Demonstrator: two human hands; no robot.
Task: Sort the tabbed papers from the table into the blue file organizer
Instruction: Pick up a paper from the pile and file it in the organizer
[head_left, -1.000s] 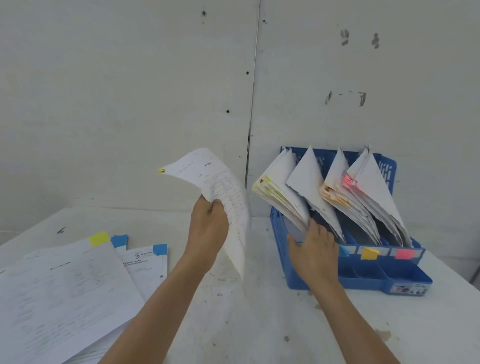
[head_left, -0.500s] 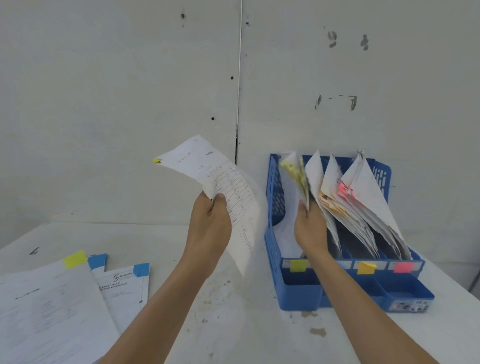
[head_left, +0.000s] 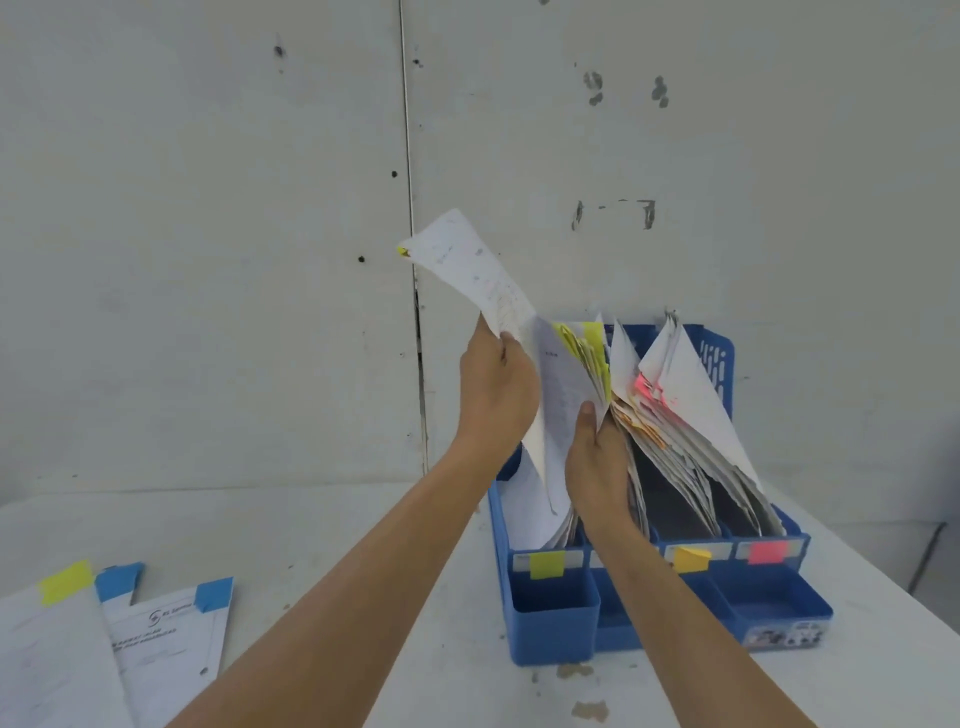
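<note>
So the left hand (head_left: 496, 395) has its grip clamped on a single printed sheet (head_left: 467, 265), fingers and thumb pinching it about midway up. The sheet's top corner, with a small yellow tab (head_left: 402, 251), sticks up and to the left against the wall. Its lower end hangs down at the leftmost slot of the blue file organizer (head_left: 550, 629), though I can't tell how deep it sits. The right hand (head_left: 597, 467) is right beside it, grip closed on the yellow-tabbed stack (head_left: 587, 353) in that same slot. Its thumb is on the front page and its fingers are tucked behind, tipping the stack to the right. Further right, the orange-tabbed papers (head_left: 644, 431) and pink-tabbed papers (head_left: 649, 387) lean in their own slots. The front of the organizer carries a yellow label (head_left: 546, 564), an orange label (head_left: 691, 558) and a pink label (head_left: 768, 551). The organizer sits on the white worktop (head_left: 363, 545) up against the wall. Well off to the left on the worktop lie the leftover papers (head_left: 161, 639), one with a yellow tab and two with blue tabs.
</note>
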